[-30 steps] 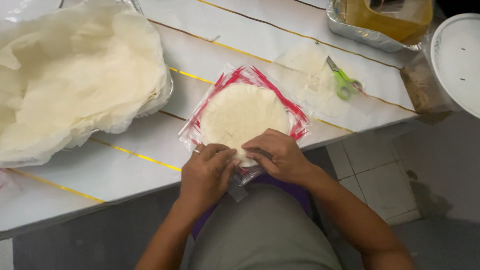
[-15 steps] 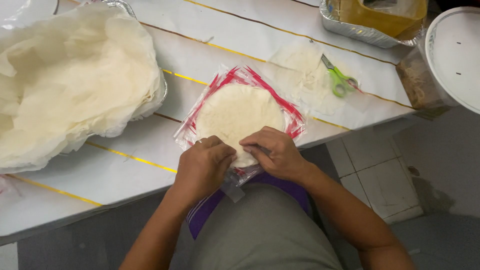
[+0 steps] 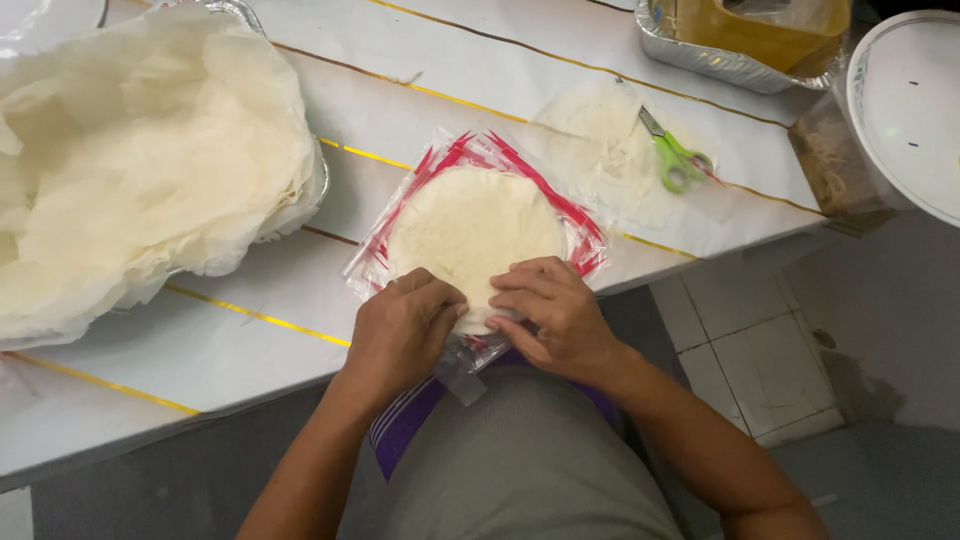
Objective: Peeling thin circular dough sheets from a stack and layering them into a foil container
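Observation:
A clear plastic bag with a red printed border lies on the white table near its front edge. Inside it sits a round stack of pale flatbreads. My left hand pinches the bag's near edge from the left. My right hand presses on the same edge from the right, fingers curled over the plastic. The bag's open flap hangs off the table between my hands.
A large foil tray heaped with thin pale sheets fills the left. Green-handled scissors lie on a loose sheet at right. A foil container with a yellow bag and a white round lid sit at far right.
My hands stay at the bag's near edge with only slight finger shifts. The camera view has shifted a little.

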